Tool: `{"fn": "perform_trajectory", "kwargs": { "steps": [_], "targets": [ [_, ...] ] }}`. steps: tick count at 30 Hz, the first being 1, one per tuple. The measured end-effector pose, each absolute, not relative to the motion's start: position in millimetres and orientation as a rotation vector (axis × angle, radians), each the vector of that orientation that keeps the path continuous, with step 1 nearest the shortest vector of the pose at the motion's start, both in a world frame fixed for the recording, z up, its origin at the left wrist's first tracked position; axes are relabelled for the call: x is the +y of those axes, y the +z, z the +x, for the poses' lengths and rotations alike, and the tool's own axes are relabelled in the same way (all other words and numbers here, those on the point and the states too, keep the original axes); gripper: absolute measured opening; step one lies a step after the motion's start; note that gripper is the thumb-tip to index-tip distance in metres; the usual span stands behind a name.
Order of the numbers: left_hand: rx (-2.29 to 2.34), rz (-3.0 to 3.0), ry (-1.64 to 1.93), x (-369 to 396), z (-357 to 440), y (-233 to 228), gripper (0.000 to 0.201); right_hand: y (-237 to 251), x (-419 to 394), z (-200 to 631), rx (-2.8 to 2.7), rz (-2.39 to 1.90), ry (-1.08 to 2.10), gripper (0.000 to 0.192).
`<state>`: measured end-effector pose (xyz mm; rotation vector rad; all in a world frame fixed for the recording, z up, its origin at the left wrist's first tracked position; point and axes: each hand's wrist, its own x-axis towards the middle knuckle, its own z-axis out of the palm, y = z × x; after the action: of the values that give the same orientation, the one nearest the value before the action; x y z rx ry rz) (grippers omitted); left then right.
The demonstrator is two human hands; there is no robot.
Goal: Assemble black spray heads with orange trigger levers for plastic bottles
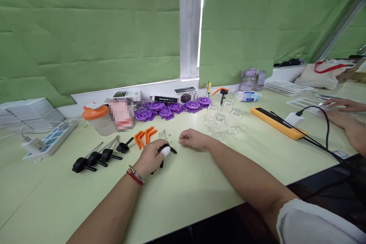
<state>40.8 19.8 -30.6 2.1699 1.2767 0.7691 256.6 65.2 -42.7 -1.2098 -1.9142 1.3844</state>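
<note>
Black part (172,150) pinched in our left hand (151,157) at frame centre, pointing right toward our right hand (192,138), fingers curled shut just beside it, seemingly holding nothing.

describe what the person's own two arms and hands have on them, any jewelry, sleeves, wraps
The left hand has a white wrap on one fingertip, and its wrist wears a red cord bracelet with a silver band. The right hand is bare, with no rings visible; a white sleeve covers that upper arm.
</note>
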Motion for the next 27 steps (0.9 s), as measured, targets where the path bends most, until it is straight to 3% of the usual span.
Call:
{"fn": "perform_trajectory", "kwargs": {
  "steps": [5, 17, 27],
  "targets": [
    [1.28, 2.088, 0.738, 15.7, 40.0, -28.0, 0.016, -51.9, 74.3, 258.9, -1.646, -1.372, 1.179, 0.019],
    [1.332, 2.12, 0.708, 12.0, 43.8, -26.6, 0.014, -55.7, 75.4, 241.3, -2.21, -1.533, 0.438, 0.02],
    [1.372, 2.12, 0.729, 12.5, 41.8, -25.6, 0.012, -48.1, 70.0, 231.1, -2.31, -1.554, 0.344, 0.023]
  ]
}}
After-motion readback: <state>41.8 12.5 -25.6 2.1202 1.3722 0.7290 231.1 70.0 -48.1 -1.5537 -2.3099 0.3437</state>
